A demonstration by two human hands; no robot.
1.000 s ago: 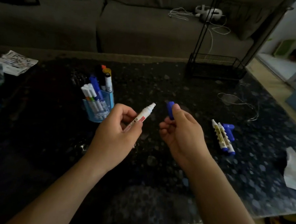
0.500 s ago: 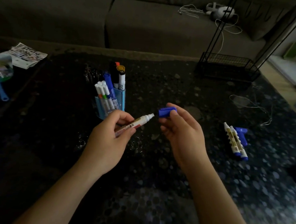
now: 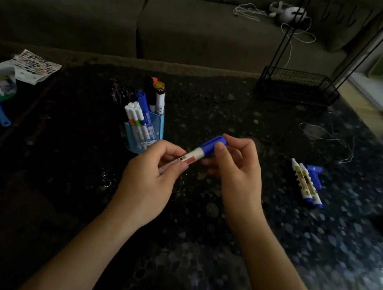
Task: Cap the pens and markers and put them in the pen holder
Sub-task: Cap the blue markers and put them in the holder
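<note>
Marker (image 3: 190,157): one, white barrel, held tilted above the table (image 3: 198,252) between both hands. Left hand (image 3: 149,178) grips the barrel's lower half, fingers curled round it. Right hand (image 3: 237,173) pinches the blue cap (image 3: 211,145) between thumb and fingers; the cap sits over the tip, at the marker's 1 o'clock end.

Pen holder (image 3: 155,129): one, blue, at 10 o'clock from the hands, crowded with capped pens, exact count unclear. The left fingers overlap its base in view.

Two uncapped markers (image 3: 306,183) lie side by side at 3 o'clock, with two loose blue caps (image 3: 315,174) touching them. Wire rack (image 3: 295,87) at 1 o'clock, at the far edge.
</note>
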